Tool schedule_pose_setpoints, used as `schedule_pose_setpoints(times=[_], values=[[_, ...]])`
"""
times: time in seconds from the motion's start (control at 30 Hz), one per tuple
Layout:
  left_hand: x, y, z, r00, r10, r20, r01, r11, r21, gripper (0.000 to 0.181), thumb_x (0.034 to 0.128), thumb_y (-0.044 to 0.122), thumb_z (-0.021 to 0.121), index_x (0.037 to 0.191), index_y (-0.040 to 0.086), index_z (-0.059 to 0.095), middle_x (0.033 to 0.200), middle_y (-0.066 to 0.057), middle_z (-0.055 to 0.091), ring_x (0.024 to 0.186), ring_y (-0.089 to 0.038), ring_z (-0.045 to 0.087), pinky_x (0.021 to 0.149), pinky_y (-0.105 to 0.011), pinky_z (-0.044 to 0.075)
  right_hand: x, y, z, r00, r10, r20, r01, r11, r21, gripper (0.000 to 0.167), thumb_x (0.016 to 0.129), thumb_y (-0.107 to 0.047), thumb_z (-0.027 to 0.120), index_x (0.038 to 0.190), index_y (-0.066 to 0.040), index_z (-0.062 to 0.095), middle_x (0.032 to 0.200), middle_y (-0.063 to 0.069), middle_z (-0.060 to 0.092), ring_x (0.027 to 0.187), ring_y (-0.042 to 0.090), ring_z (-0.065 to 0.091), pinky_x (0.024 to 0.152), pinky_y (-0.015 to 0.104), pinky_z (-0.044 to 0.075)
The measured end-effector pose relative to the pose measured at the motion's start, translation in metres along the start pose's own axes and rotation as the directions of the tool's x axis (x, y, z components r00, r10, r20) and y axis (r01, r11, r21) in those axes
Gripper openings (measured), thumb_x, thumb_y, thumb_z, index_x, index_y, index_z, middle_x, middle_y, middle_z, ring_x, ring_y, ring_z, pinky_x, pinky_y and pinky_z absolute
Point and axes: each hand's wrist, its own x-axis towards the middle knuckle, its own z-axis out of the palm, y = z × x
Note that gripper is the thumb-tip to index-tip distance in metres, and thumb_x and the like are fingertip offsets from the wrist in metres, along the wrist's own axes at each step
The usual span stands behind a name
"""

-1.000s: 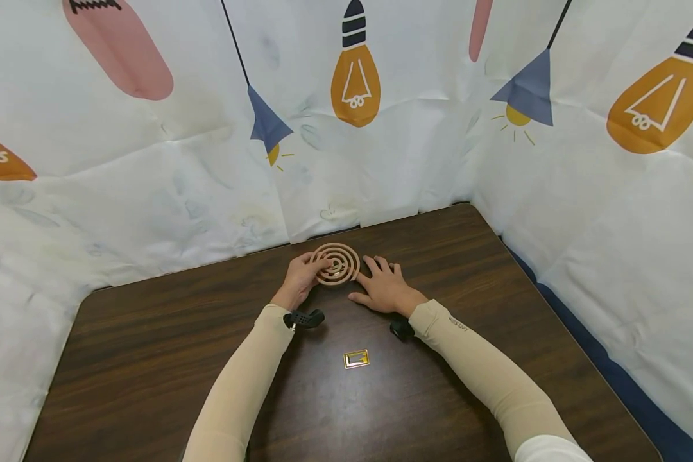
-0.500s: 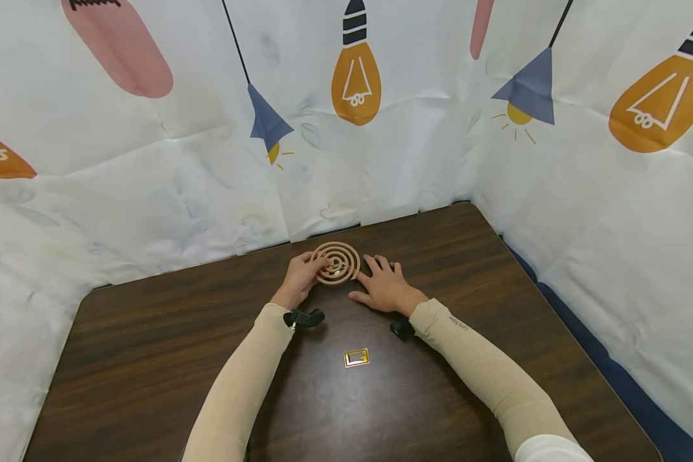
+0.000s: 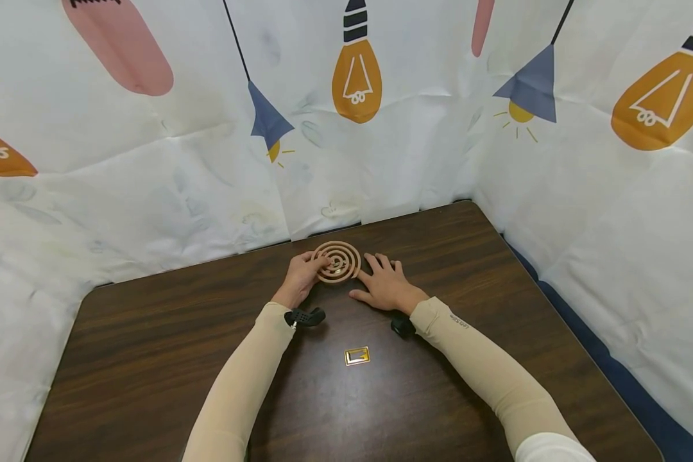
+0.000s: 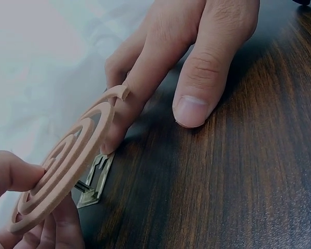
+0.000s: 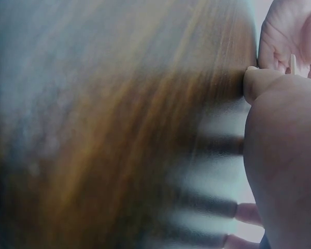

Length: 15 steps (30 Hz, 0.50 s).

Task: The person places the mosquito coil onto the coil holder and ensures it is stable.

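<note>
A tan mosquito coil (image 3: 345, 262) is tilted in my left hand (image 3: 296, 280), which pinches it between the thumb on its upper face and the fingers beneath. In the left wrist view, a small metal coil stand (image 4: 89, 197) lies under the coil (image 4: 90, 153), with a prong rising toward it. Whether the prong sits in the coil cannot be told. My right hand (image 3: 387, 287) rests on the table with fingers spread, an index fingertip touching the end of that stand. A second, gold-coloured metal stand (image 3: 357, 356) lies flat nearer to me.
The dark wood-grain table (image 3: 167, 346) ends just behind the coil, against a white printed curtain (image 3: 208, 160). Black wrist cameras (image 3: 305, 317) are strapped on under the beige sleeves (image 3: 242, 378).
The view has tilted very slightly. Both hands, the coil and the stands otherwise keep their places.
</note>
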Motion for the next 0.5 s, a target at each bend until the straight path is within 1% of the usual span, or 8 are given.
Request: schedule_pose_setpoints(times=[0.1,0.2,0.37,0.5], values=[[-0.0003,0.0008,0.0003,1.000,0.004,0.002,-0.004,1.000,-0.013,0.040,0.1002,0.013,0.066,0.137,-0.001,0.059,0.112,-0.006,0.063,0.089,-0.008,0.068,0.075,-0.018,0.059,0.0000,0.0002,-0.0007,1.000,0.001,-0.002,-0.001,1.000,0.001,0.073,0.102,-0.070,0.039,0.164,-0.033,0.028,0.175,0.013,0.012,0.160,0.043,0.016,0.121,0.072,0.026],[-0.0010,0.0017,0.0004,1.000,0.009,0.004,-0.009,1.000,-0.015,0.039,0.1003,0.013,0.065,0.136,-0.003,0.059,0.107,-0.004,0.065,0.088,-0.008,0.068,0.074,-0.018,0.059,0.0004,0.0002,-0.0011,1.000,0.003,-0.004,-0.003,1.000,-0.003,0.073,0.102,-0.070,0.039,0.164,-0.033,0.029,0.175,0.013,0.013,0.160,0.043,0.017,0.121,0.071,0.026],[-0.0023,0.0013,0.0003,1.000,0.018,0.008,-0.018,1.000,0.005,0.034,0.1008,0.013,0.065,0.131,-0.003,0.062,0.097,0.000,0.066,0.083,-0.007,0.068,0.072,-0.018,0.058,0.0005,-0.0003,-0.0007,1.000,0.003,-0.012,-0.003,1.000,-0.016,0.072,0.102,-0.070,0.039,0.163,-0.032,0.032,0.174,0.013,0.014,0.159,0.042,0.018,0.119,0.070,0.028],[-0.0025,0.0009,-0.0003,1.000,0.016,0.009,-0.016,1.000,0.017,0.034,0.1006,0.013,0.065,0.131,-0.003,0.063,0.095,0.001,0.066,0.081,-0.007,0.068,0.071,-0.018,0.057,0.0006,-0.0007,0.0005,1.000,0.003,-0.013,-0.003,1.000,-0.022,0.072,0.102,-0.070,0.039,0.163,-0.033,0.032,0.174,0.013,0.014,0.159,0.042,0.019,0.119,0.069,0.029]])
